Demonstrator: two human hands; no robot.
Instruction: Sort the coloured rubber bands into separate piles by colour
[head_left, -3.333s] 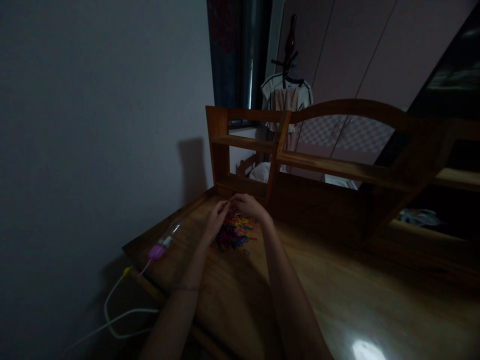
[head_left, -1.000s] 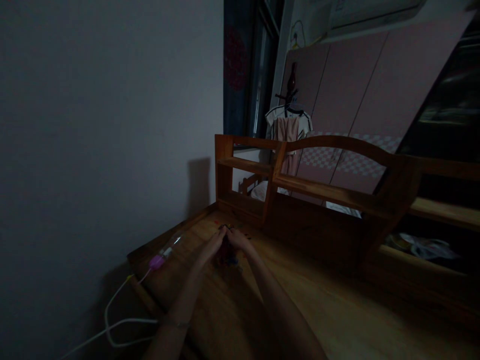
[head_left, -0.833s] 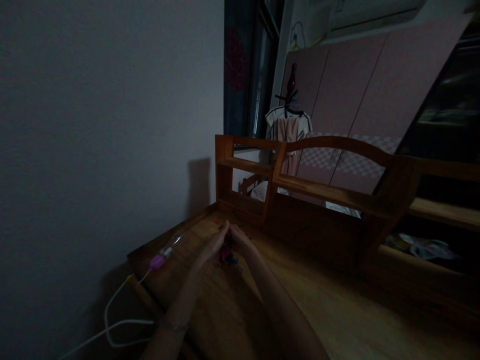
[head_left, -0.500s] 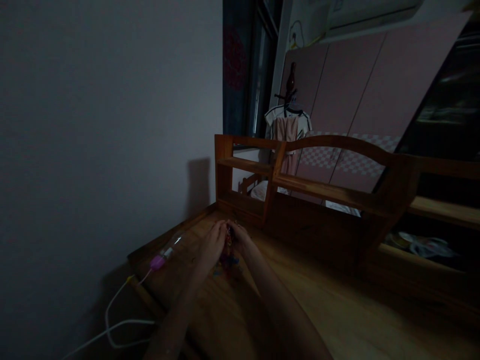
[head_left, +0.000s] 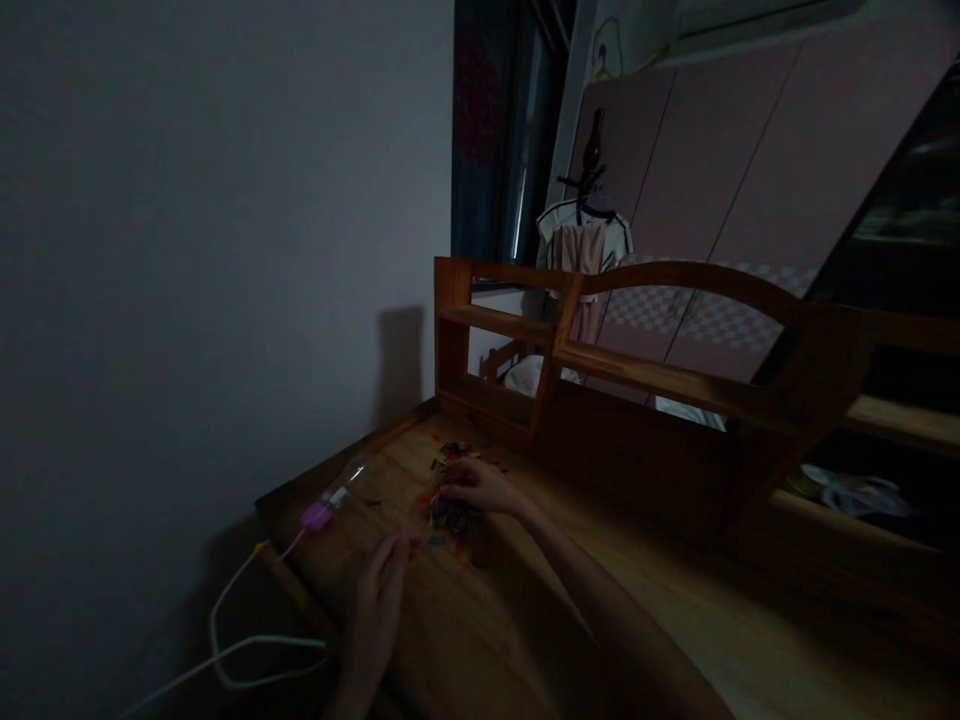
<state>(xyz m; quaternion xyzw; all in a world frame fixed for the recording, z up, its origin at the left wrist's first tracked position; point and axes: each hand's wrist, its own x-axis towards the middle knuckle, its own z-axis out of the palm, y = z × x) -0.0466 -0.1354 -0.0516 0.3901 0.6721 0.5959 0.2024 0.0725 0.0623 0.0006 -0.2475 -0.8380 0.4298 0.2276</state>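
A loose heap of small, thin coloured pieces [head_left: 454, 522], in red, yellow, blue and dark tones, lies spread on the wooden desk [head_left: 465, 620]. Over its upper part reaches my right hand [head_left: 480, 485], fingers bent and closed toward the thumb at the pieces; what they pinch, if anything, is too dark to make out. My left hand [head_left: 381, 590] is lower and to the left, apart from the heap. Its fingers are pressed together, with a faint reddish bit near the tips that I cannot identify.
A clear bulb with a pink-purple holder [head_left: 316, 517] lies at the desk's left edge, its white cable [head_left: 262, 640] looping off the side. One dark piece [head_left: 374, 501] lies between bulb and heap. A wooden shelf [head_left: 491, 320] stands along the back; a wall rises left.
My hands were together above the heap and have parted. The left has drawn back toward me and to the left; the right has come down onto the pieces, which are now more exposed.
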